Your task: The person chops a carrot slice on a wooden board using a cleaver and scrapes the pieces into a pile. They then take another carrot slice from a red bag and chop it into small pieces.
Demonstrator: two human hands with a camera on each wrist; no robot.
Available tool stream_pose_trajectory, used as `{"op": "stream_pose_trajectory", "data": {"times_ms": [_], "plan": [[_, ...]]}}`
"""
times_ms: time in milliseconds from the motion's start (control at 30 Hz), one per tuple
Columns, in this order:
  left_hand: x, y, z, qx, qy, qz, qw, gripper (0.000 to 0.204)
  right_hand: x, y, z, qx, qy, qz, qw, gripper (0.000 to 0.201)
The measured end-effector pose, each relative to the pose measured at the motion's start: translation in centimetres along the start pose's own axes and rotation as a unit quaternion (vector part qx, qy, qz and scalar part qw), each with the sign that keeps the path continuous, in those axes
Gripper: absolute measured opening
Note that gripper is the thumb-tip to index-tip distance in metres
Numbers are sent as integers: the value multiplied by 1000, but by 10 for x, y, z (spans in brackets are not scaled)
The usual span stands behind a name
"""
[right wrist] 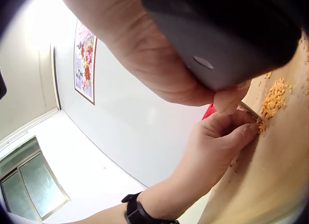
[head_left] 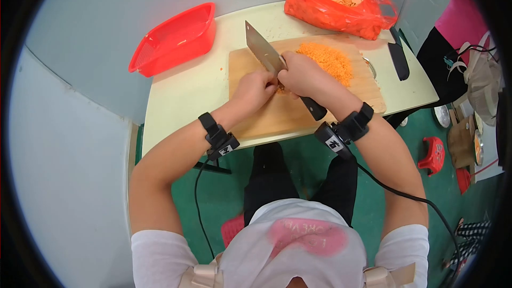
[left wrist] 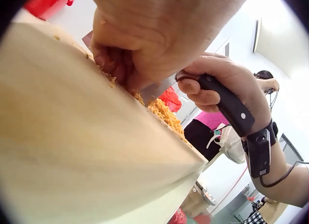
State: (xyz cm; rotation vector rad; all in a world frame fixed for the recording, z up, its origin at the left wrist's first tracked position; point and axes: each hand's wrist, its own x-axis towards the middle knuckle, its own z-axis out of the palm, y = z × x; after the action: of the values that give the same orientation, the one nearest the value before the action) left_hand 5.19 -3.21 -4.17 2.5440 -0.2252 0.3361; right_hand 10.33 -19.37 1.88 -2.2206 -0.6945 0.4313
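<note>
On a wooden board [head_left: 298, 120], the right hand [head_left: 306, 74] grips a cleaver [head_left: 261, 45]; its black handle [left wrist: 227, 101] shows below that hand in the left wrist view. The blade stands on edge, its far end pointing away to the left. Close beside the blade, the left hand [head_left: 253, 90] rests on the board with curled fingers, pinching small orange pieces [right wrist: 261, 126] that its fingers partly hide. Finely chopped orange food [head_left: 325, 64] lies heaped on the board, right of the cleaver.
A red plastic basket [head_left: 176, 42] stands at the table's left back. At the right back sits a red bag [head_left: 341, 5] of orange slices. Another dark blade [head_left: 398, 61] lies at the right edge, near a person in pink [head_left: 466, 16].
</note>
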Motion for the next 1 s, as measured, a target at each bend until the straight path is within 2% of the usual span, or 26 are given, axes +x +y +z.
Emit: {"op": "stream_pose_trajectory", "data": {"times_ms": [67,133,267,333,533,600,667,700,767,867,1000], "plan": [[1,1,-1,9,-25,-26,999,16,4,4,-4,26,8,-2,1000,26],[0,0,-1,8,-12,-13,1000,15,-1,7,-4,32,18,-37,999,22],[-1,0,1,-2,8,-10,1000,15,-10,7,-6,55,14,-10,998,23],[0,5,-2,-2,-2,-19,1000,13,-10,9,-1,55,13,-43,997,24],[-1,8,-3,-18,2,-14,1000,15,0,-7,-1,-56,7,-22,998,28],[-1,10,-6,-17,0,-12,1000,18,0,-7,-3,-28,11,-9,1000,28],[1,9,-8,3,-44,-20,999,19,2,-4,-7,-3,15,-4,1000,28],[-1,6,-9,5,-39,-19,999,19,2,0,-9,16,8,-5,1000,28],[-8,-2,-7,-20,33,-32,999,20,4,10,-13,35,-3,-6,999,28],[-5,-17,1,6,25,-54,998,20,8,21,-22,72,3,8,997,28],[-1,-12,2,-8,0,-82,997,20,20,20,-20,15,-29,5,999,28]]}}
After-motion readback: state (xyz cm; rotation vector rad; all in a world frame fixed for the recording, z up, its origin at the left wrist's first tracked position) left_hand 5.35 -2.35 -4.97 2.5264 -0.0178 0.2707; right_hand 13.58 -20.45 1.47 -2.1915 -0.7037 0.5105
